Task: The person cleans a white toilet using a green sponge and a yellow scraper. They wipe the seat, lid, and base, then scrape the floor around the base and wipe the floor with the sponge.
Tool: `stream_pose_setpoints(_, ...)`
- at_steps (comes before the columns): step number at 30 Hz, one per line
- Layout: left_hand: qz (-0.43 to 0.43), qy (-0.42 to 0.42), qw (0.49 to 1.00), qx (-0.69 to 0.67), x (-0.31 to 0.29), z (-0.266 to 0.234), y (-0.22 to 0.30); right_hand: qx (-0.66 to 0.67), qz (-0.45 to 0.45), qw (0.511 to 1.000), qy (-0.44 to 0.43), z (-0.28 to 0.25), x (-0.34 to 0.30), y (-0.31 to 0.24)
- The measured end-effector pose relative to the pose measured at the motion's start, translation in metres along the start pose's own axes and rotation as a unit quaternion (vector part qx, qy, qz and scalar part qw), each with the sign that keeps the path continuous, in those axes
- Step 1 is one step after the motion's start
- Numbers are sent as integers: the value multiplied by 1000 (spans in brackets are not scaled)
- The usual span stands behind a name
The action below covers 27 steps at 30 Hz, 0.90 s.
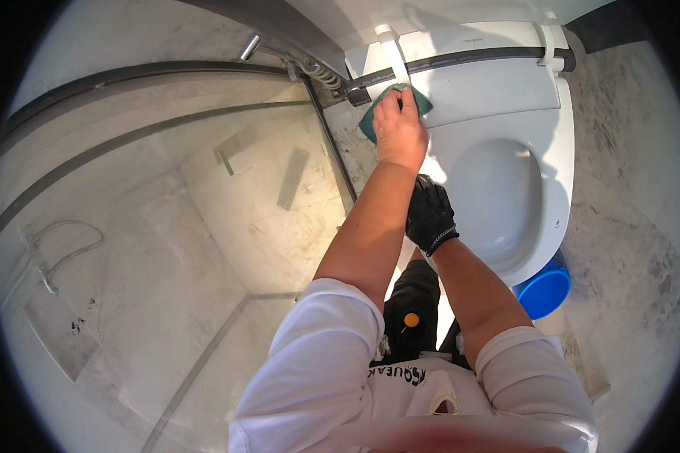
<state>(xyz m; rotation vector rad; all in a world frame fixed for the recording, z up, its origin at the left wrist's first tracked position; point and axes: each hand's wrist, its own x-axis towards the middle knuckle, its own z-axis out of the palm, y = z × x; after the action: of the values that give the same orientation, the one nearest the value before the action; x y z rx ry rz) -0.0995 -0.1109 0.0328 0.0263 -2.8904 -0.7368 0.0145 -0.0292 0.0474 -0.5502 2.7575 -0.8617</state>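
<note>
My bare left hand is closed on a green cloth, whose edges stick out on both sides of the fingers. It presses the cloth near the lower end of a white bracket, at the back left of the white toilet. Below it, partly behind my left forearm, is my right hand in a black glove. That hand sits beside the left edge of the toilet bowl. Its fingers are bunched in shadow and partly hidden, so I cannot make out their pose or anything in them.
A black bar crosses the toilet's back, with another white bracket at its right. A blue bucket stands by the bowl's right front. To the left is a dark-framed glass panel; a coiled hose hangs behind its corner.
</note>
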Motion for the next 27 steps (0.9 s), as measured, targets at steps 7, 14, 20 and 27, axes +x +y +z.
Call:
stream_pose_setpoints(7, 35, -49, 995, 85, 11, -14, -17, -14, 0, 1000, -24, 6, 0, 5)
stream_pose_setpoints(14, -2, -54, 998, -39, 2, -25, -10, -39, 25, 996, -76, -5, 7, 1)
stream_pose_setpoints(20, -146, 158, 957, -194, 22, -30, 3, -4, 10, 999, -33, -10, 9, -1)
stream_pose_setpoints(27, -116, 51, 988, -92, 65, -4, 12, 66, 11, 997, 25, -5, 3, 6)
